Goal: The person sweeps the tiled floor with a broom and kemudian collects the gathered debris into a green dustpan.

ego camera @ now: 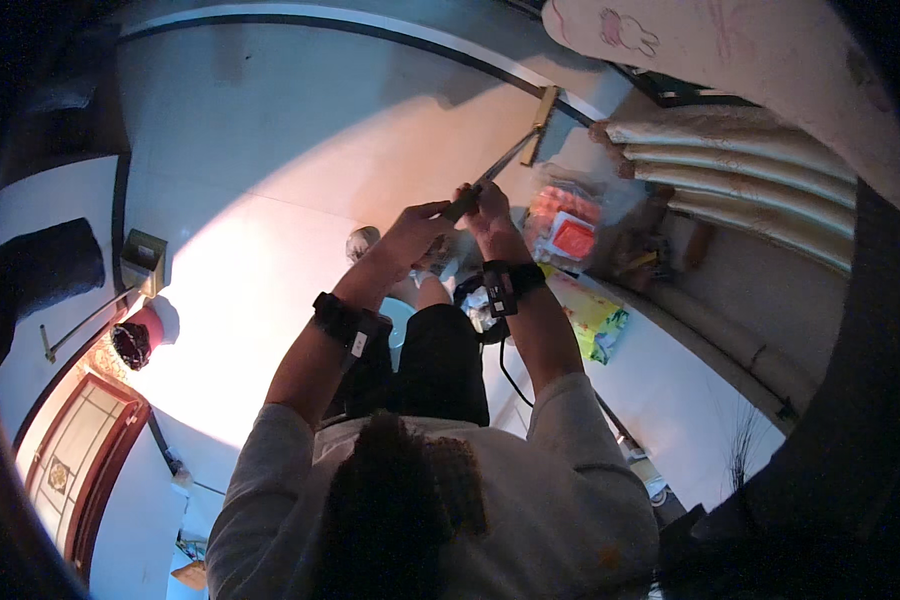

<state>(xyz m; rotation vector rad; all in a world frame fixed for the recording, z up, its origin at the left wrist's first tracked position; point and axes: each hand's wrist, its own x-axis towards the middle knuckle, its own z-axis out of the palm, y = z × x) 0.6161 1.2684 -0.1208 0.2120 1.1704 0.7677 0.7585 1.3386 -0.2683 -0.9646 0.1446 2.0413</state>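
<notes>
Both my hands grip the dark handle of a long-handled broom or mop (504, 159), which slants away from me to the upper right. Its narrow yellowish head (540, 129) rests by the dark line along the base of the wall. My left hand (418, 231) holds the near end of the handle. Just ahead of it, my right hand (486, 212) is wrapped around the shaft. A clear plastic bag with orange and red packs (566, 221) lies to the right of my right hand. Below the hands, one of my shoes (361, 244) shows on the floor.
At left stand a long-handled dustpan (144, 259) and a pink bin with a black liner (141, 336). A red-brown framed door (82, 465) is lower left. At right are a yellow printed bag (596, 326) and a stack of pale folded fabric (735, 172).
</notes>
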